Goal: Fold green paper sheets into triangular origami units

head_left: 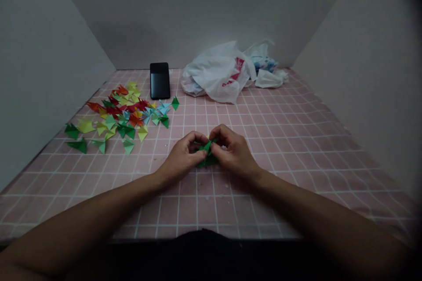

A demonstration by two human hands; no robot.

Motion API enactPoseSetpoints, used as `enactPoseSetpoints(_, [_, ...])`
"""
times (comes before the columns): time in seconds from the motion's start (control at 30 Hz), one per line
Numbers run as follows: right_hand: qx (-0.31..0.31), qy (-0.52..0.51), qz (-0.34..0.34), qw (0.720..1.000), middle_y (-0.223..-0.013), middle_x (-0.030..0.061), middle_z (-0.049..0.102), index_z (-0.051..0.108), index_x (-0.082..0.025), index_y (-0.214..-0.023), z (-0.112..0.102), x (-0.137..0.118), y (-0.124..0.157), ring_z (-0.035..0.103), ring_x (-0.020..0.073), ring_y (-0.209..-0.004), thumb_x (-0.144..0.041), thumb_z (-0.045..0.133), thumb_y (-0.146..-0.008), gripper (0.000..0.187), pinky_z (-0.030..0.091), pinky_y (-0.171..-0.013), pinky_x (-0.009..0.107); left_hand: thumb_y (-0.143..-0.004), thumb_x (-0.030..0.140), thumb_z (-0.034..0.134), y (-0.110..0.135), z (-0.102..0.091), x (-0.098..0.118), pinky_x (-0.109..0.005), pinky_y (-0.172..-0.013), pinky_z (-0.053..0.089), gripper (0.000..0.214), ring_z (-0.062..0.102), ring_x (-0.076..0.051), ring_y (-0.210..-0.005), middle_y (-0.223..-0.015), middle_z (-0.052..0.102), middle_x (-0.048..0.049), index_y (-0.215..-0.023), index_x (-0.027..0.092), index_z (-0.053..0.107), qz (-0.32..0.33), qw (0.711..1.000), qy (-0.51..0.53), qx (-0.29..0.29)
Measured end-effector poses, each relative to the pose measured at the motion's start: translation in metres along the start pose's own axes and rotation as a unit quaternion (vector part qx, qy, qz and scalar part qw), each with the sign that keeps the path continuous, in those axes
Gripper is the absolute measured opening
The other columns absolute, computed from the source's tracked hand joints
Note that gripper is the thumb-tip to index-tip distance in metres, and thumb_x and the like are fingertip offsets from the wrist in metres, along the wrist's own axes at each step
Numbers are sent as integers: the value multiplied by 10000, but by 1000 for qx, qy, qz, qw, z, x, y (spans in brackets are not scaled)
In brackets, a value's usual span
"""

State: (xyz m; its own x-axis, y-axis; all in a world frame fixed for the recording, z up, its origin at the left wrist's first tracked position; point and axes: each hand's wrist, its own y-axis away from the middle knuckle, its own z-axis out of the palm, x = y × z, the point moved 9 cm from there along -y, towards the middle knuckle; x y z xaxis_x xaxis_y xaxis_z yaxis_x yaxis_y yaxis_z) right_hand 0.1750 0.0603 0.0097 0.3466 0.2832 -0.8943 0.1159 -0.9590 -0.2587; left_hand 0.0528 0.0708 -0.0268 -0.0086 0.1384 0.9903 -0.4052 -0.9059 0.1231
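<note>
Dark clothing (202,257) shows at the bottom edge, closest to view, and my bare forearms reach in from the lower left and lower right corners. Between my hands, at the middle of the table, is a piece of green folded paper (207,161). My left hand (182,154) pinches its left side, thumb and fingers nearly together; my right hand (235,151) pinches its upper right part, fingertips close to those of the left. A tiny bit of yellow shows just behind my fingertips; I cannot tell what it is.

Under my hands, the table is spread with a pink cloth (280,136) marked with white lines in a grid. The cloth is wrinkled along the right side and has a few small pale specks near me. To the left, beyond my left hand, lies a loose spread of small, pointed paper shapes (127,131) in red, orange, yellow, light blue and several greens, some overlapping.

A black phone (160,83) is just behind the paper shapes; whether it lies flat or leans is hard to tell. At the far side, right of the phone, a crumpled white plastic bag (212,72) with pinkish-red print bulges, its contents hidden. Beside it on the right are a packet (265,63) with blue patterning and a crumpled white wrapper (271,79). Plain grey walls (198,4) enclose the table at left, back and right, in dim light.
</note>
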Motion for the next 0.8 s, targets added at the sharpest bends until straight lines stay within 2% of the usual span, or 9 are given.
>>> enactPoseSetpoints(0.17, [-4, -23, 5, 1000, -679, -33, 558, 549, -212, -827, 2, 2, 0, 514, 124, -608, -119, 522, -740, 130, 389, -563, 266, -687, 209, 724, 1, 2, -1, -251, -619, 411, 284, 566, -121, -697, -833, 640, -2, -939, 194, 594, -16, 1000, 4, -11])
enactPoseSetpoints(0.37, [-1, -93, 50, 994, -655, -40, 539, 578, -206, -803, 3, 13, -1, 499, 121, -601, -146, 542, -733, 100, 392, -559, 262, -687, 203, 716, 1, 4, -3, -249, -604, 396, 288, 552, -116, -669, -795, 611, 14, -947, 199, 592, -23, 999, 13, -24])
enactPoseSetpoints(0.63, [-3, -98, 64, 993, -654, -30, 538, 578, -209, -787, 3, 15, -2, 490, 126, -599, -211, 574, -770, 18, 387, -547, 263, -751, 309, 744, 1, 0, -3, -243, -579, 408, 254, 540, -118, -641, -746, 592, 24, -935, 195, 610, -12, 1000, -11, -5])
enactPoseSetpoints(0.8, [-4, -99, 64, 993, -654, -29, 539, 582, -204, -797, 3, 15, -1, 488, 123, -596, -208, 568, -769, 32, 385, -550, 269, -728, 290, 756, -1, -3, -4, -235, -553, 390, 255, 521, -109, -602, -693, 574, 32, -918, 186, 622, -14, 999, -28, 9])
